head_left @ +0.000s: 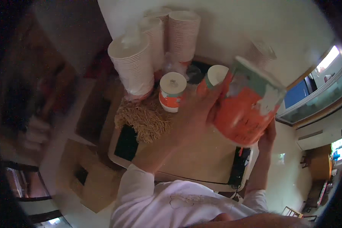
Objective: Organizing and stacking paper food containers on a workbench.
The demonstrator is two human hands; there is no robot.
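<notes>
Both my hands hold up a large orange, green and white bucket [241, 114], tilted, above the right part of the table. My left hand [203, 104] grips its left side, blurred by motion, with the fingers partly hidden. Against its lower right side is my right hand [268, 136], whose fingers are mostly behind the bucket. Left of the bucket stands a small white-topped tub [172, 100] in the same colours. A second small tub [216, 74] sits farther back, partly covered by my left hand and the bucket.
Tall stacks of white paper cups [133, 62], some in clear plastic, stand at the back against the wall. A brown stringy bundle [146, 121] lies on the table [193, 163], left of my left forearm. An opened cardboard box [89, 176] is at lower left.
</notes>
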